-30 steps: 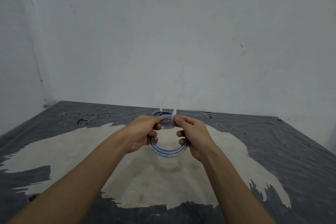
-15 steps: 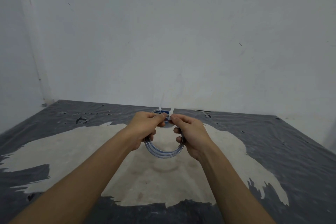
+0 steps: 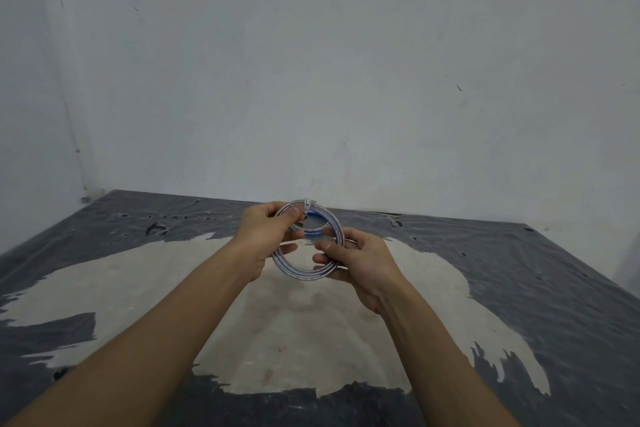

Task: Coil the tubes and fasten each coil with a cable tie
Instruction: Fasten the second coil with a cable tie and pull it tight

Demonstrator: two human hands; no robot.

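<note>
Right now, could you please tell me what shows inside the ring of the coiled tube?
Through the coiled tube show a blue inner turn, fingertips of the left hand and right hand, and the worn surface beyond. The hands hide the coil's sides.

The left forearm (image 3: 156,333) and the right forearm (image 3: 436,343) are bare from the wrist down to the lower edge of the head view, both slim and smooth. The left hand (image 3: 266,236) and the right hand (image 3: 363,263) are bare too. Their thumbnails look short and plain. Faint tendon ridges mark the right wrist (image 3: 382,302).
</note>
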